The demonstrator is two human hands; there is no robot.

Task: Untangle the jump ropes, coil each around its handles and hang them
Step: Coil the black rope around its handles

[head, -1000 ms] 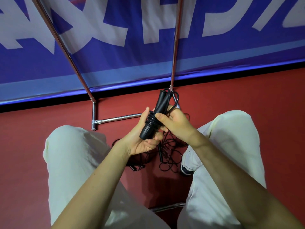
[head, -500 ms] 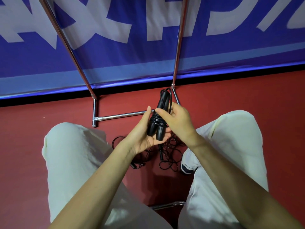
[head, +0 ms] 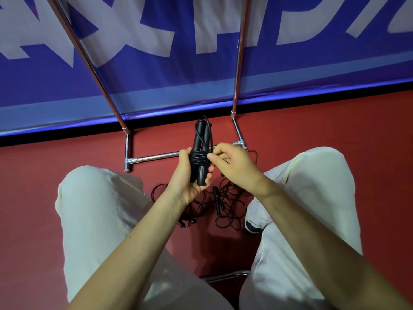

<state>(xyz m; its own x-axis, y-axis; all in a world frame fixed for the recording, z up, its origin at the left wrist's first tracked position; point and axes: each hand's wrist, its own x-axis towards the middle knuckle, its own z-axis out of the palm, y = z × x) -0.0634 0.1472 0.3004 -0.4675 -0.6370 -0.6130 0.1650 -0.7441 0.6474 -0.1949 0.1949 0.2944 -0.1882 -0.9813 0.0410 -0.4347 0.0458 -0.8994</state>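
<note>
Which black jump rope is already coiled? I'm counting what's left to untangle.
The black jump rope with paired handles held in the left hand: cord wraps its middle. The other black rope lies in a loose tangle on the red floor.

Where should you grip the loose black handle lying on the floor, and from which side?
Grip the handle round its middle, coming from above. It lies flat on the floor, a slim bar ringed by tangled cord, so only its top is free for fingers.
</note>
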